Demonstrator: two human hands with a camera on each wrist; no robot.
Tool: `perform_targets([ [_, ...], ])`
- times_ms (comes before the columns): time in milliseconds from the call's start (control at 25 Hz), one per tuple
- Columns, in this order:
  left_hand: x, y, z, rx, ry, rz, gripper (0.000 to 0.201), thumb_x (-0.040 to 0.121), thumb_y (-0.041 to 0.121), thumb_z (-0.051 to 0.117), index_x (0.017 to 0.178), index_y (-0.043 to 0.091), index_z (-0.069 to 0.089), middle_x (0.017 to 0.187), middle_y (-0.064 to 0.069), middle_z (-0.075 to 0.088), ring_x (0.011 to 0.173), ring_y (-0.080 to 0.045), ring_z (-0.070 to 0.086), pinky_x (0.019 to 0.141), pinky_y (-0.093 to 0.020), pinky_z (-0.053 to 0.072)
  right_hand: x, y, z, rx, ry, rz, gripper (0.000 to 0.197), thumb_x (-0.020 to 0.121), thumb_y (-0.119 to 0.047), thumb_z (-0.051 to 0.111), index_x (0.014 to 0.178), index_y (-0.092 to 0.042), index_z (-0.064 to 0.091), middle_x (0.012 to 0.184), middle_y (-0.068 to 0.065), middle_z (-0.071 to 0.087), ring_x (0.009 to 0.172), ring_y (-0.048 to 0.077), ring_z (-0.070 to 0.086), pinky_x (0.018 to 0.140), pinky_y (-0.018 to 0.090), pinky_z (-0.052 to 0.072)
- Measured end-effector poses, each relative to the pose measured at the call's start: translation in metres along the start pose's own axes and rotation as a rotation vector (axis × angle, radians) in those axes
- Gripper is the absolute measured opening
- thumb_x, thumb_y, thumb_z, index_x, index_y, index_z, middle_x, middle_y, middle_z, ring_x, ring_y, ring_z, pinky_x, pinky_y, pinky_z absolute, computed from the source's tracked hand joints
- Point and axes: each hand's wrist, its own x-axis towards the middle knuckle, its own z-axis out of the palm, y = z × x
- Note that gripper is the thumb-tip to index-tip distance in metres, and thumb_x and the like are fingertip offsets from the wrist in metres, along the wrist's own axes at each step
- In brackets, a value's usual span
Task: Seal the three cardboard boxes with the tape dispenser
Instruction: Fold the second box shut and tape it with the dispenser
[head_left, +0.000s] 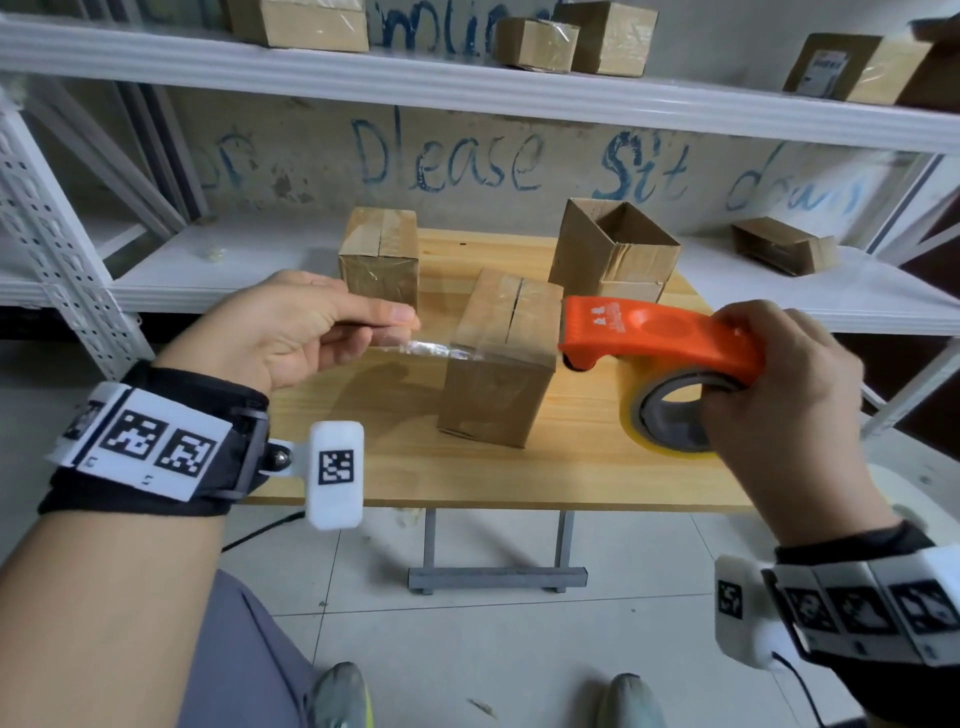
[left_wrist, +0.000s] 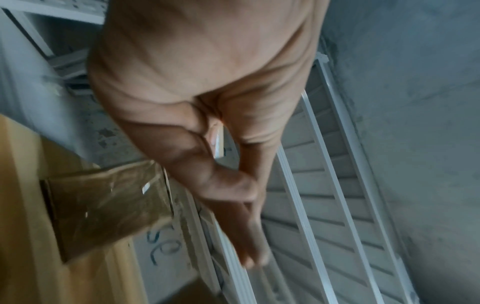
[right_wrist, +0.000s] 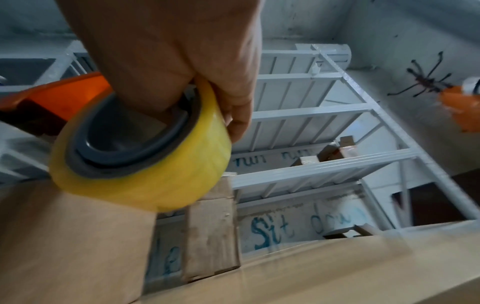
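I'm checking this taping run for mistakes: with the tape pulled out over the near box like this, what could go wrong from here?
1. The tape strip hangs in the air between the left hand and the tape dispenser held by the right hand; it may twist or stick to itself.
2. It crosses the near box towards its front edge, so it might miss the centre seam.
3. The open box behind stands close and could be knocked.

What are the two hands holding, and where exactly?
The right hand grips the orange tape dispenser at its roll end; the left hand pinches the free end of the clear tape.
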Motion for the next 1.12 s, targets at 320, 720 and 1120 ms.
perform_targets([
  [320, 0.002, -0.004, -0.007, -0.025, 0.032, 0.056, 0.028, 0.056, 0.009, 0.082, 0.054, 0.017, 0.055, 0.091, -0.018, 0.078, 0.067, -0.012, 0.076, 0.044, -0.010, 0.046, -0.003, 0.003, 0.001, -0.025, -0.020, -0.001, 0.047, 0.051, 0.016, 0.059, 0.095, 0.001, 0.066, 0.079, 0.015, 0.060, 0.067, 0.032, 0.052, 0.062, 0.040, 0.046],
  [720, 0.021, -0.023, 0.001, 0.072, 0.017, -0.105, 0.021, 0.081, 0.002, 0.078, 0.074, 0.009, 0.060, 0.088, -0.012, 0.079, 0.064, -0.009, 0.075, 0.036, -0.008, 0.032, -0.009, 0.006, -0.001, -0.052, -0.055, 0.051, 0.044, 0.051, 0.016, 0.064, 0.092, 0.001, 0.065, 0.080, 0.015, 0.061, 0.070, 0.034, 0.053, 0.066, 0.038, 0.044],
  [1120, 0.026, -0.035, 0.019, 0.324, 0.036, -0.037, 0.020, 0.085, 0.005, 0.076, 0.075, 0.008, 0.060, 0.082, -0.015, 0.078, 0.081, -0.022, 0.071, 0.052, -0.022, 0.039, -0.020, -0.009, 0.011, -0.062, -0.223, 0.054, 0.049, 0.057, 0.015, 0.064, 0.103, 0.000, 0.059, 0.090, 0.012, 0.051, 0.070, 0.025, 0.041, 0.064, 0.032, 0.033],
])
